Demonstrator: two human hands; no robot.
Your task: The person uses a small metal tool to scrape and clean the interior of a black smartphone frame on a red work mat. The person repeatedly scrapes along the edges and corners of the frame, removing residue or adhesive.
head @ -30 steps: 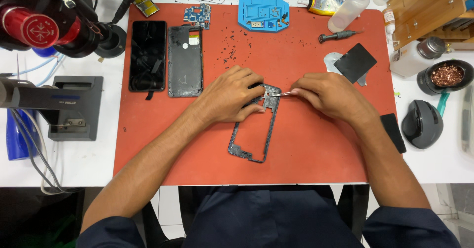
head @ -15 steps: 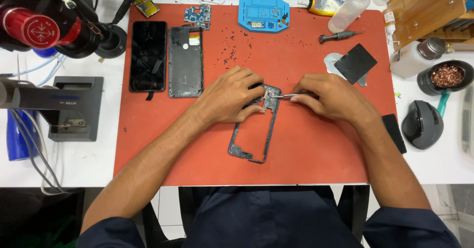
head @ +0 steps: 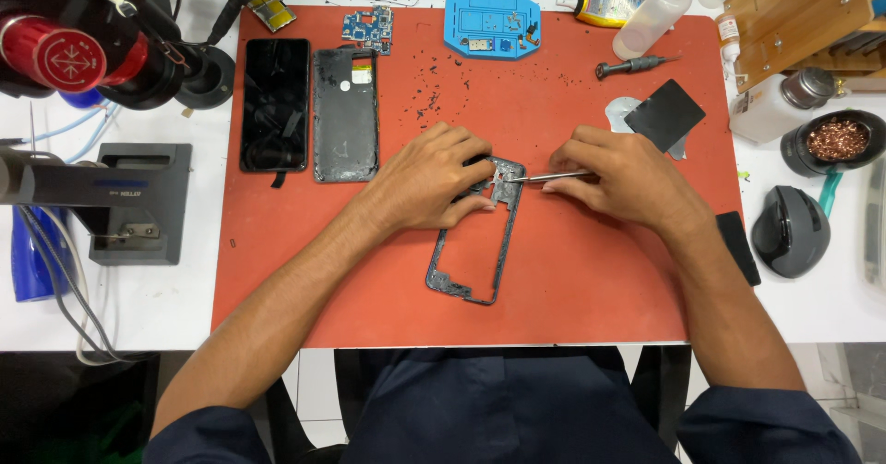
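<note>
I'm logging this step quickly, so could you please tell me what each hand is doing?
Left hand: pressing down the dark rectangular phone frame.
Right hand: closed on thin metal tweezers.

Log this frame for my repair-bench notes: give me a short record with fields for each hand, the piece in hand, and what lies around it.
left hand: pressed down on the top end of the phone frame, fingers curled over it
right hand: pinching thin metal tweezers, tip at the frame's top end
phone frame: dark, hollow, lying tilted on the red mat
upper left of mat: black phone screen, back cover, small circuit board
top edge: blue holder, screwdriver
right, off the mat: grey mouse, cup of copper wool
</note>
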